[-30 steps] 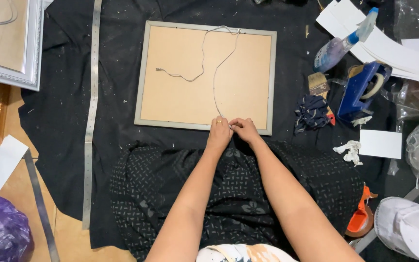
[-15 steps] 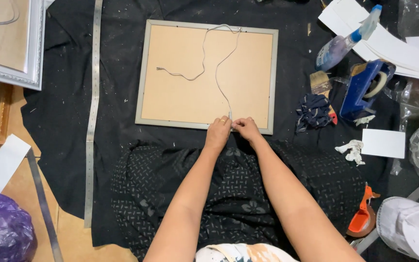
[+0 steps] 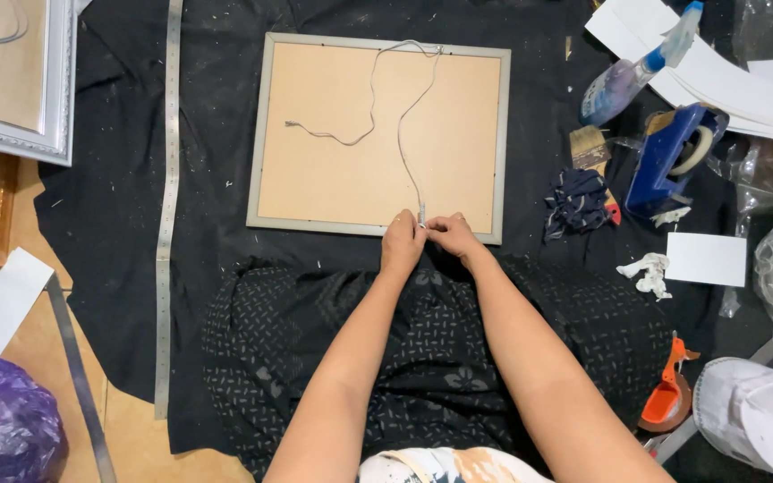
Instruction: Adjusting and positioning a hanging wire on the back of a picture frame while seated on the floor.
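Both hands, left hand (image 3: 402, 243) and right hand (image 3: 451, 234), pinch the hanging wire (image 3: 407, 143) closed at the picture frame's (image 3: 266, 134) near edge. It lies face down on a black cloth (image 3: 118, 206) on the floor, beside a metal ruler (image 3: 168, 197).

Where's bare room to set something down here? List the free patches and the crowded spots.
Free: the black cloth between the metal ruler and the frame. Crowded: right of the frame, with spray bottle, tape dispenser, brush and papers. Both hands, left hand and right hand, occupy the frame's near edge.
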